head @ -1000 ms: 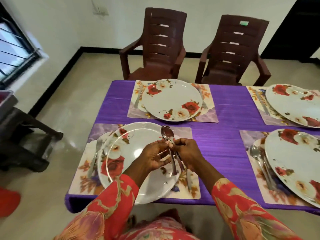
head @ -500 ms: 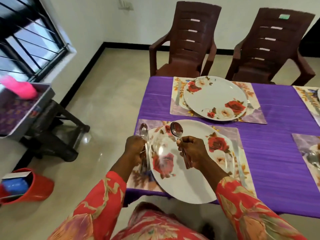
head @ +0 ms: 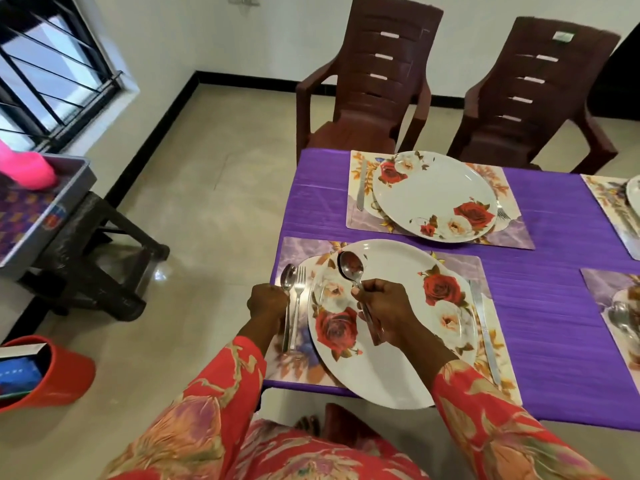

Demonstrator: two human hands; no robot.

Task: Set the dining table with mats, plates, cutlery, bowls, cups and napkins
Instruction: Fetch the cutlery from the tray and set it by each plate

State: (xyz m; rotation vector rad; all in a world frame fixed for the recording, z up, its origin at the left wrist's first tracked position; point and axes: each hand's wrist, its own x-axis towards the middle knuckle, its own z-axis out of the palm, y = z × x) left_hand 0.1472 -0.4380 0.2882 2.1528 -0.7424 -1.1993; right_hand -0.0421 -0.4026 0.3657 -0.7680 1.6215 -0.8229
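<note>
We hold a steel spoon in our right hand, fingers and thumb curled tight round its handle, the bowl pointing away over the near plate. Our left hand is at the near-left mat, fingers curled at the handles of a second spoon and a fork that lie side by side just left of the plate; we cannot tell whether it grips them or only rests there. A knife lies on the right of the same plate. We judge the spoon light, rigid and smooth, so it could slide if pinched loosely; the mid-handle is the sound place to take it, as we do, keeping fingers off the bowl. The plate looks hard and glossy, likely to chip or clatter if struck, so the spoon is best lowered flat onto the mat. On the purple tablecloth the far plate sits on its own mat.
</note>
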